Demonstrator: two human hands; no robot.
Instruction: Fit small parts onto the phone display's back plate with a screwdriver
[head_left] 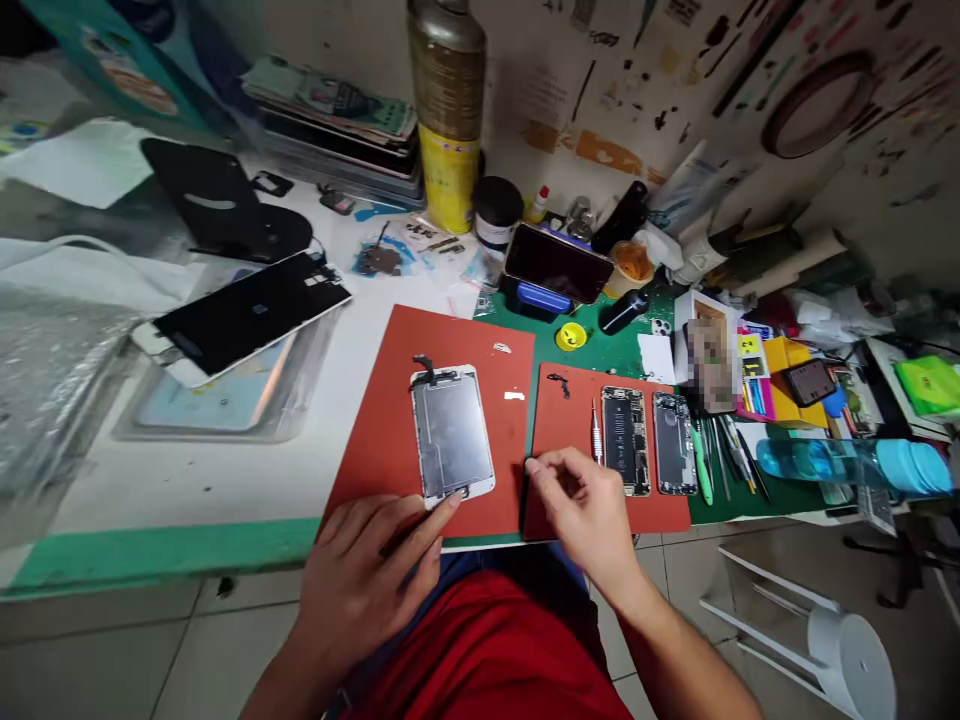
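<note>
Red mat on the left, and there lies the white-framed phone screen assembly, back side up; the left hand is loosely spread, its index fingertip touching the lower end. Over at the right mat, the right hand holds a narrow pinch, contents impossible to tell, near a screwdriver and an opened phone body.

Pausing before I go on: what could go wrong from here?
The left hand touches the bottom edge of the white-framed screen panel; pressing too hard might shift or strain it. The dark flex cable jutting out at the panel's top could snag. The small white piece lying on the left red mat might get brushed away and lost.
</note>
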